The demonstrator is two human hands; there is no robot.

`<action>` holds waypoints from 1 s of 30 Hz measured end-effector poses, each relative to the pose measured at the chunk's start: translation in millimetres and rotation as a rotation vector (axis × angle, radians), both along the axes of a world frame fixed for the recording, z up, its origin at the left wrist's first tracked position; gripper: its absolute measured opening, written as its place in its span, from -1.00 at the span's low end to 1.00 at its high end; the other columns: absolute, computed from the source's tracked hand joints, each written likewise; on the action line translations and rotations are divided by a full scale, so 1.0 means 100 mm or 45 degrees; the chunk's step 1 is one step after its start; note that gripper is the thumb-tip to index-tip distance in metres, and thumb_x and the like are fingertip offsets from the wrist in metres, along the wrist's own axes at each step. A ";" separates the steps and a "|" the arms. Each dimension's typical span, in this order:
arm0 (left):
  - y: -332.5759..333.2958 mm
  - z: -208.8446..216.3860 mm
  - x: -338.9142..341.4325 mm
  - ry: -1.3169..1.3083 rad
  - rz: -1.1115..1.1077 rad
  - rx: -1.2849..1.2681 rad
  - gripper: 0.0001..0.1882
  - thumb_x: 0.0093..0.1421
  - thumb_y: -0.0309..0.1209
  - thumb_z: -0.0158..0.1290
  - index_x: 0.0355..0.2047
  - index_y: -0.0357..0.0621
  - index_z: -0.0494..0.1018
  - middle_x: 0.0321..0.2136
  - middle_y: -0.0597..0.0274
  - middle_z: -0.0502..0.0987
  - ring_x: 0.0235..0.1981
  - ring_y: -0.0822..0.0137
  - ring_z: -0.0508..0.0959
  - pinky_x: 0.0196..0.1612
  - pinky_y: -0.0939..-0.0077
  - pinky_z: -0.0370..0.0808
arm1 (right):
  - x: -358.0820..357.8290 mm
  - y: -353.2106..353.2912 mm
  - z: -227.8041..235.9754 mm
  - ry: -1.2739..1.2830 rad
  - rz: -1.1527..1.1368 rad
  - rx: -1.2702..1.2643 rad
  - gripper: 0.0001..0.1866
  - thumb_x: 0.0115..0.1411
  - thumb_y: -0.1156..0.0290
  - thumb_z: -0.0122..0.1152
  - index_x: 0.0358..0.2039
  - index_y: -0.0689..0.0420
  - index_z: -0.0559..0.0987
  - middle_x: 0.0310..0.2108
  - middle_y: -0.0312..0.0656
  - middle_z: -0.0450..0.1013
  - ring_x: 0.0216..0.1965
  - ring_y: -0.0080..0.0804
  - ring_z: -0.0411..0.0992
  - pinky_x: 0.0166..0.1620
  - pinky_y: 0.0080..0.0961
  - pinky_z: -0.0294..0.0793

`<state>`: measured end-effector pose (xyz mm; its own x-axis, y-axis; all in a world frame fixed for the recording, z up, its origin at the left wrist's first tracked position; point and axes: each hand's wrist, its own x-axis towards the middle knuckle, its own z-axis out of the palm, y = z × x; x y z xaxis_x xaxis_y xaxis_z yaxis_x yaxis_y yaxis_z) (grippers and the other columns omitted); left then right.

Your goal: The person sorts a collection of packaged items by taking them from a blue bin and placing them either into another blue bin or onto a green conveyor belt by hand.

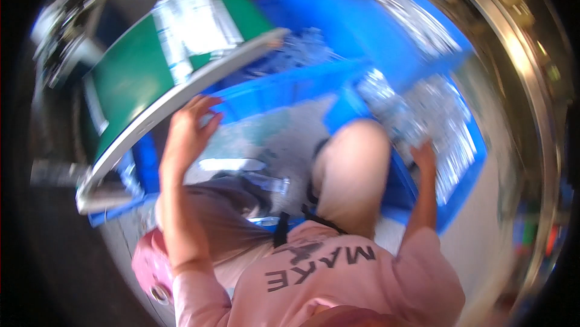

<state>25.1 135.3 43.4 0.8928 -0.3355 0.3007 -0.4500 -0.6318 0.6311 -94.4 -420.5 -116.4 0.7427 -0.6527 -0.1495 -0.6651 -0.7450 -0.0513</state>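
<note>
My left hand (194, 120) is raised beside the near edge of a green-topped table (136, 79) with a pale rim. Its fingers and thumb are apart, and nothing shows between them. On the right, my right hand (425, 155) reaches into a blue bin (476, 161) filled with shiny clear plastic pieces (444, 121). The fingertips are smeared by motion and partly lost among the pieces, so I cannot tell whether they grip one. A stack of clear, whitish strips (199, 19) lies across the green tabletop.
Another blue bin (284, 88) holding small clear pieces stands ahead, partly behind the table edge. A further blue bin (386, 31) with shiny contents is at the back right. Clear plastic scraps (272, 183) lie on the floor by my legs. A curved metal rail (513, 43) runs along the right.
</note>
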 end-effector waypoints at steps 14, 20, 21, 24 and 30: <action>1.96 -0.30 0.34 -0.077 1.955 0.640 -0.60 0.01 -0.18 0.07 -0.25 -0.22 0.44 -0.09 -0.02 0.38 0.02 0.07 0.30 0.03 0.11 0.21 | 3.00 3.68 1.78 -0.812 1.506 0.290 -0.59 0.15 0.17 0.01 -0.19 0.29 0.48 -0.21 0.14 0.37 -0.17 0.01 0.38 -0.12 -0.26 0.36; 1.71 -0.49 0.64 -0.531 1.403 0.185 -0.89 -0.10 -0.51 -0.03 -0.55 -0.20 0.49 -0.47 0.09 0.50 -0.39 0.09 0.50 -0.27 0.23 0.43 | 3.65 4.74 1.74 -0.437 1.093 0.248 -0.33 0.05 -0.19 0.00 -0.12 0.18 0.50 0.05 0.03 0.23 0.08 -0.03 0.21 0.06 -0.17 0.26; 1.57 -0.54 0.72 -0.615 1.312 0.232 -0.90 -0.11 -0.52 -0.04 -0.57 -0.19 0.48 -0.50 0.07 0.49 -0.42 0.06 0.50 -0.31 0.22 0.43 | 3.51 4.97 1.80 -0.434 1.068 0.240 -0.32 0.02 -0.21 0.05 -0.10 0.17 0.49 0.06 0.00 0.22 0.09 -0.05 0.19 0.06 -0.19 0.27; 1.11 -0.45 0.78 -0.545 1.019 0.036 -0.94 -0.13 -0.56 -0.04 -0.62 -0.17 0.43 -0.54 0.06 0.46 -0.43 0.05 0.50 -0.33 0.20 0.44 | 3.44 5.51 1.76 -0.495 1.168 0.261 -0.29 -0.08 -0.20 0.18 -0.10 0.16 0.49 0.07 0.00 0.19 0.07 -0.09 0.19 0.05 -0.23 0.28; 0.82 -0.21 0.56 -0.538 0.485 -0.059 -0.86 -0.04 -0.57 -0.02 -0.43 -0.28 0.50 -0.36 0.02 0.53 -0.39 0.15 0.56 -0.29 0.37 0.47 | 3.08 6.03 1.89 -0.348 1.498 0.110 -0.41 -0.13 0.02 0.35 -0.14 0.14 0.52 0.02 0.02 0.28 0.05 -0.10 0.26 -0.01 -0.32 0.37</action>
